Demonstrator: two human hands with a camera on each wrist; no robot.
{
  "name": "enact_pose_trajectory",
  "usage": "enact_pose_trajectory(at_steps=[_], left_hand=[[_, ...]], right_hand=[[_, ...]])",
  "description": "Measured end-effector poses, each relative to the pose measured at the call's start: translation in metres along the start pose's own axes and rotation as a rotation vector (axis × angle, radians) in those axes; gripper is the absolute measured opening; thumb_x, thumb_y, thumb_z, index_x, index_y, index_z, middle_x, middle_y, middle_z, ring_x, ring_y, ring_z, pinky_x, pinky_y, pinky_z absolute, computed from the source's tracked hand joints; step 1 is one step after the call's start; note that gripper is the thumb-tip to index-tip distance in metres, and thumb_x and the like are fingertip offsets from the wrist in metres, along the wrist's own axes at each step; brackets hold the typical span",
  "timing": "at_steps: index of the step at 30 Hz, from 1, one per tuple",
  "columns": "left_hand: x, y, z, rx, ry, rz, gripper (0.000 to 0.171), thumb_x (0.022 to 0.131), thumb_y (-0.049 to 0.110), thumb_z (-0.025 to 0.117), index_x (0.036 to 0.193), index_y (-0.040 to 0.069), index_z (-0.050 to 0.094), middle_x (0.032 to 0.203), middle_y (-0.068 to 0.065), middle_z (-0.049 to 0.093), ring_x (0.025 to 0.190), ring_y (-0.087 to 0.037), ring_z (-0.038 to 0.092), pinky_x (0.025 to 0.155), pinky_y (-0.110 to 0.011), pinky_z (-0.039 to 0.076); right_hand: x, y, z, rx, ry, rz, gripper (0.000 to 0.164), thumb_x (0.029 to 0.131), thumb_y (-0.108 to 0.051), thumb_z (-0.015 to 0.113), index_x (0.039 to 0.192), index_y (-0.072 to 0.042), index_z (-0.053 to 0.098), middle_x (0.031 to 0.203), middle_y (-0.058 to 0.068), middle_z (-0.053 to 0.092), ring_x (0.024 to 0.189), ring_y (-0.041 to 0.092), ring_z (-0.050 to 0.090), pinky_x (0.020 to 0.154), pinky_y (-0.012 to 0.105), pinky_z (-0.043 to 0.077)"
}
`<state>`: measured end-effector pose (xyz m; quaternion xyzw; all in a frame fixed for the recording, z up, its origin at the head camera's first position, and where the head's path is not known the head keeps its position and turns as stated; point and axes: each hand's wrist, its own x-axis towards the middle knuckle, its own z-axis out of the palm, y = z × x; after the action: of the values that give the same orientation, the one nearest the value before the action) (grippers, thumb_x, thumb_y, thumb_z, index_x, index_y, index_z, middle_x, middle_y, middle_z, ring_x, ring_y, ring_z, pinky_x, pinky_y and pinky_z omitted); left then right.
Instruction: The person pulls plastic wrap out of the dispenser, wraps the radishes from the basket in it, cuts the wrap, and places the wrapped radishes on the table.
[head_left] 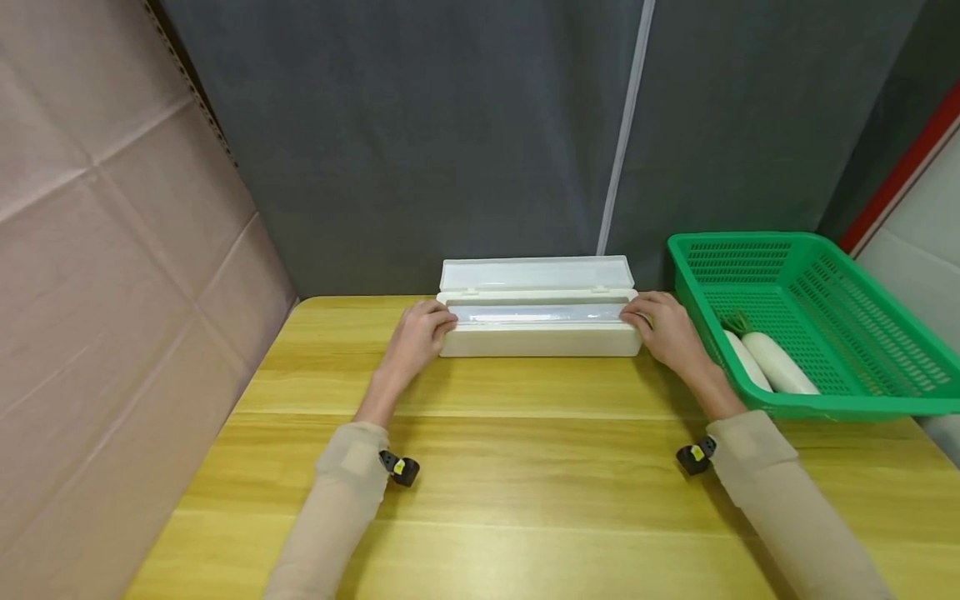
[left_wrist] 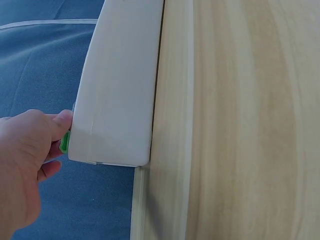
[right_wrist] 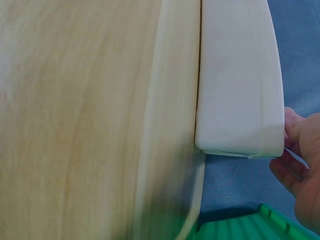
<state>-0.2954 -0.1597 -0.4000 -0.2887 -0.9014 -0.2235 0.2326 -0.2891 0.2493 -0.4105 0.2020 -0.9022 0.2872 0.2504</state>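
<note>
A long white box [head_left: 540, 342] stands at the far edge of the table, its translucent lid [head_left: 536, 273] raised at the back. Inside lies a shiny strip of clear plastic film [head_left: 538, 313]. My left hand [head_left: 417, 335] is at the box's left end, thumb and fingers pinching the film's edge by the top rim. At the other end, my right hand [head_left: 667, 333] pinches the film in the same way. The box wall hides part of the fingertips in both wrist views. A small green piece [left_wrist: 64, 142] shows beside my left fingers.
On the right stands a green plastic basket [head_left: 885, 407] with two white radishes [head_left: 780, 364] in it, close to my right forearm. A dark grey curtain [head_left: 420, 150] hangs behind the wooden table [head_left: 525, 483]. Pale cloth [head_left: 112, 275] covers the left side.
</note>
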Motion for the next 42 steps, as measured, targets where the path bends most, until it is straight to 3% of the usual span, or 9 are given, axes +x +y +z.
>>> enact_pose_trajectory(at_steps=[9,18,27,33,42], left_hand=[[0.006,0.002,0.0,0.04,-0.011,-0.034,0.008,0.091,0.01,0.076,0.091,0.002,0.078,0.091,-0.009,0.07,0.087,-0.028,0.06,0.083,-0.042,0.049],[0.012,0.004,0.0,0.059,-0.008,-0.065,0.008,0.094,0.006,0.072,0.092,0.0,0.077,0.092,-0.01,0.071,0.088,-0.029,0.061,0.086,-0.042,0.05],[0.016,0.005,0.001,0.077,0.003,-0.081,0.01,0.099,0.006,0.065,0.097,-0.003,0.07,0.096,-0.014,0.067,0.091,-0.03,0.058,0.084,-0.038,0.051],[0.022,0.008,0.001,0.096,-0.049,-0.11,0.01,0.102,0.005,0.059,0.099,-0.003,0.064,0.099,-0.015,0.061,0.094,-0.032,0.055,0.087,-0.038,0.049],[0.031,0.007,-0.001,0.08,-0.136,-0.177,0.014,0.106,0.008,0.051,0.106,-0.004,0.058,0.102,-0.015,0.056,0.095,-0.03,0.051,0.087,-0.037,0.046]], right_hand=[[0.002,-0.001,0.0,-0.021,-0.003,0.017,0.006,0.094,-0.001,0.068,0.093,0.005,0.071,0.102,0.024,0.067,0.102,0.043,0.056,0.093,0.058,0.044],[0.005,-0.002,0.0,-0.022,0.004,0.035,0.008,0.096,-0.001,0.067,0.096,0.006,0.07,0.102,0.025,0.068,0.101,0.043,0.057,0.092,0.058,0.045],[0.009,-0.003,0.005,0.021,0.105,-0.002,0.006,0.095,0.003,0.066,0.093,0.009,0.067,0.088,0.022,0.064,0.079,0.036,0.06,0.075,0.05,0.051],[0.014,-0.002,0.007,0.036,0.145,-0.015,0.005,0.095,0.004,0.066,0.093,0.009,0.068,0.085,0.019,0.063,0.074,0.032,0.062,0.071,0.046,0.053],[0.02,-0.006,0.0,0.051,0.053,0.053,0.005,0.095,0.0,0.068,0.094,0.005,0.067,0.093,0.02,0.063,0.083,0.034,0.06,0.077,0.05,0.053]])
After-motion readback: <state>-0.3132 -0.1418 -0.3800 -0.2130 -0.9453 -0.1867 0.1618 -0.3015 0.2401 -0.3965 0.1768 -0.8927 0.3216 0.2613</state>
